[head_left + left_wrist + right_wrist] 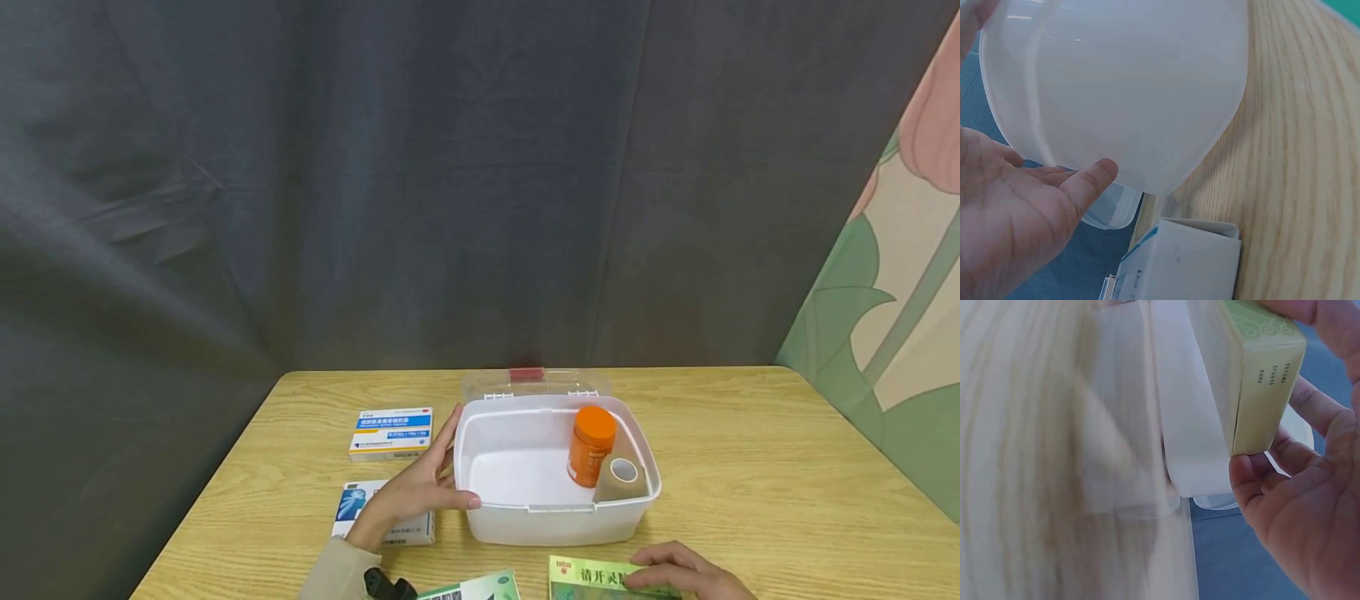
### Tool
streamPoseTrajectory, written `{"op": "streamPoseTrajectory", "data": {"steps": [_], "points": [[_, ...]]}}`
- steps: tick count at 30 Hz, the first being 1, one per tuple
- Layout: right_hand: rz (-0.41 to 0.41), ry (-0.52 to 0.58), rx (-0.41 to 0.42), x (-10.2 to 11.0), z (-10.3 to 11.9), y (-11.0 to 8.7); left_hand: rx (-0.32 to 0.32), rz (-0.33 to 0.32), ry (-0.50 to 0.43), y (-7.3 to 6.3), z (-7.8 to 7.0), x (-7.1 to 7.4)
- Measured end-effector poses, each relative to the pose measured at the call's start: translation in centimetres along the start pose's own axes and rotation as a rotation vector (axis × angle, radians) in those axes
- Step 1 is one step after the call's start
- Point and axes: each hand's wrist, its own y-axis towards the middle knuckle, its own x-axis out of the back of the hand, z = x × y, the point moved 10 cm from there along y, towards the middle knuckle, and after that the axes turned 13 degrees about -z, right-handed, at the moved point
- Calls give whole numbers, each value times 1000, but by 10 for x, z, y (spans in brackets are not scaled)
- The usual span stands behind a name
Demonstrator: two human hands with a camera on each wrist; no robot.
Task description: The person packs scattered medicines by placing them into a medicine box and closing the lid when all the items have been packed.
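The right hand (692,572) clamps the right end of a yellow-green cardboard box (581,577), long side toward a white plastic case (555,527); the left hand (420,490), fingers spread, touches the case.

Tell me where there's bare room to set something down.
Widest: the table right of the white bin, out to the right edge. Inside the bin, the floor left of the orange bottle is bare. Crowded: left of the bin, with two white cartons and the left hand; in front, with two green cartons and the right hand.
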Motion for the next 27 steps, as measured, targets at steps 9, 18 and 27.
{"op": "streamPoseTrajectory", "data": {"steps": [9, 18, 27], "points": [[-68, 36, -88, 4, 5, 1, -10, 0, 9, 0, 1, 0], [-76, -19, 36, 9, 20, 7, 0, -10, 11, 0, 1, 1], [-3, -22, 30, 12, 26, 13, 0, -8, 9, 0, 2, 1]]}}
